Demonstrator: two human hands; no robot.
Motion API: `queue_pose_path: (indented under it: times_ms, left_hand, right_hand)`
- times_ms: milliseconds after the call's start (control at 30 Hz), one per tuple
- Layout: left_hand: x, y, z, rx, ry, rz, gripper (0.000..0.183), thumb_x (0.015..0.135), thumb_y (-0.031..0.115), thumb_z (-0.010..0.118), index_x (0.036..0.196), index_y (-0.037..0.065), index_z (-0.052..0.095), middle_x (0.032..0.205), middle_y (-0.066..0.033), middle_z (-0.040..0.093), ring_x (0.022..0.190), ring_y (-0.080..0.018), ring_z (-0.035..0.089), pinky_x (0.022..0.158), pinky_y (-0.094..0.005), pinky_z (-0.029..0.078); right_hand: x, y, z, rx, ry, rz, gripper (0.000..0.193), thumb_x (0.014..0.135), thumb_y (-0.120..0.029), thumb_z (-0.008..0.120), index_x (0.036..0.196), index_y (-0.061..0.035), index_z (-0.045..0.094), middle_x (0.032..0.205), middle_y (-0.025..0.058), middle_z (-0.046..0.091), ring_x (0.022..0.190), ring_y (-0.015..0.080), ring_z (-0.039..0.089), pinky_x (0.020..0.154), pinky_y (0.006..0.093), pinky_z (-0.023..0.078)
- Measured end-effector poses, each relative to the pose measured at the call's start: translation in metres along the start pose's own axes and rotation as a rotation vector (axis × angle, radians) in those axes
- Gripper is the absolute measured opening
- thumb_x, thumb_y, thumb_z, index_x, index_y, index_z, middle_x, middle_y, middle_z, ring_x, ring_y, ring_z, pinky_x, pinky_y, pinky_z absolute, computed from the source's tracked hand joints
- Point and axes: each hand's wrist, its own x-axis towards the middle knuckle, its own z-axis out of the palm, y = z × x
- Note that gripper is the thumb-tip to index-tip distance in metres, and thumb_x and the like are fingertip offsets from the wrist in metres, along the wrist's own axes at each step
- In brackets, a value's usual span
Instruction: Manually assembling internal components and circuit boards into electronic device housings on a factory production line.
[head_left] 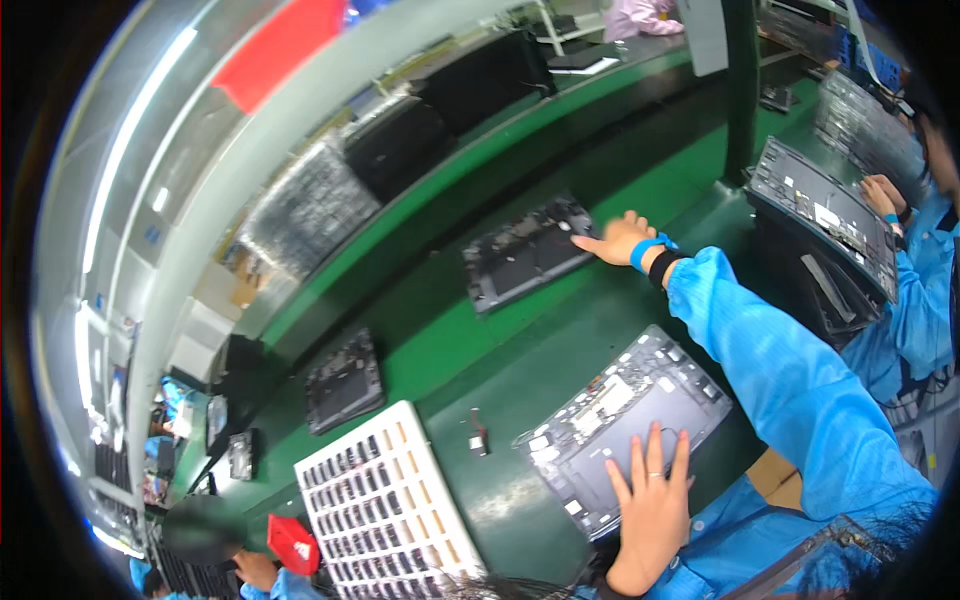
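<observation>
My left hand lies flat, fingers spread, on a grey laptop bottom case with white stickers and a strip of parts along its far side. The case rests slightly tilted on the green bench in front of me. My right hand reaches far forward, a blue band and a black band at its wrist. Its thumb is stretched out to the right end of an opened dark laptop base on the green strip; its other fingers are partly blurred. A small part with a short cable lies left of the grey case.
A white tray with rows of small dark parts stands left. Another opened laptop base lies beyond it. A co-worker's hands are at an opened laptop on the right. A dark post rises beyond my right hand.
</observation>
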Motion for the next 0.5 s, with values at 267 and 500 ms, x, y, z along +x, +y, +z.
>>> queue_pose_path:
  times_ms: [267, 500]
  left_hand:
    - [0.021, -0.020, 0.013, 0.166, 0.190, 0.057, 0.078, 0.092, -0.004, 0.058, 0.164, 0.023, 0.048, 0.168, -0.0124, 0.043, 0.151, -0.0357, 0.047, 0.124, -0.0686, 0.033]
    - [0.110, -0.096, -0.004, 0.237, 0.312, 0.082, 0.066, 0.093, -0.002, 0.059, 0.155, 0.021, 0.058, 0.160, -0.0183, 0.050, 0.151, -0.0381, 0.046, 0.127, -0.0662, 0.030]
  right_hand:
    - [0.049, -0.018, 0.046, 1.066, -0.077, 0.050, 0.050, 0.095, -0.013, 0.083, 0.137, 0.0019, 0.061, 0.131, 0.0209, 0.066, 0.111, 0.0404, 0.073, 0.090, 0.0518, 0.067]
    - [-0.001, 0.009, -0.050, 1.394, -0.148, -0.202, 0.021, 0.103, -0.016, 0.073, 0.120, -0.0042, 0.072, 0.118, 0.0066, 0.073, 0.110, 0.0195, 0.068, 0.096, 0.0401, 0.060]
